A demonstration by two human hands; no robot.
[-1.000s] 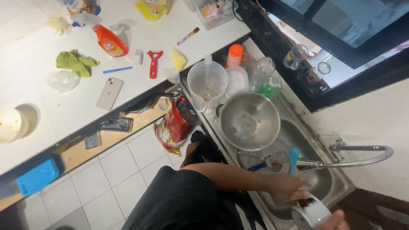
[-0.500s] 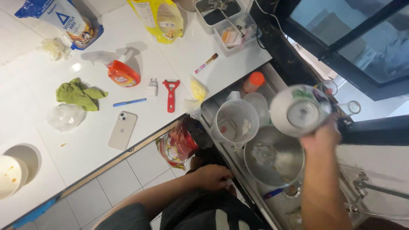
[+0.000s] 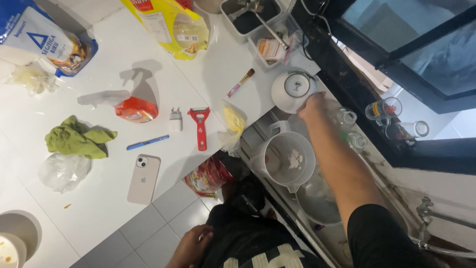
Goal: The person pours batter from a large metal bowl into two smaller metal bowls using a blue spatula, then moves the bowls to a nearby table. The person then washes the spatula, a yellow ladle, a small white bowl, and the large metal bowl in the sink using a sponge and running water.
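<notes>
White glazed ceramic, the bowl (image 3: 291, 92) sits upside down at the tabletop's (image 3: 114, 198) edge beside the sink, its ringed foot facing up. The right hand (image 3: 313, 103) reaches across the sink and its fingers close on the bowl's rim on the sink side, so the hand is clamped on the bowl. The left hand (image 3: 191, 243) hangs low by the person's dark clothing, fingers loosely apart and holding nothing.

To handle the bowl well here, I judge that it should be seated wholly on the flat white surface, not overhanging the drop to the sink, and the fingers eased off the rim only once it rests steady. A wet glaze could slip, so a firm pinch matters.

Just left of the bowl lie a small brush (image 3: 241, 82) and a yellow cloth (image 3: 233, 120); a red peeler (image 3: 200, 126) and a white plug adapter (image 3: 175, 118) lie further in. Below the bowl a clear jug (image 3: 283, 159) stands in the sink, with a metal bowl (image 3: 317, 201) next to it under the forearm.
</notes>
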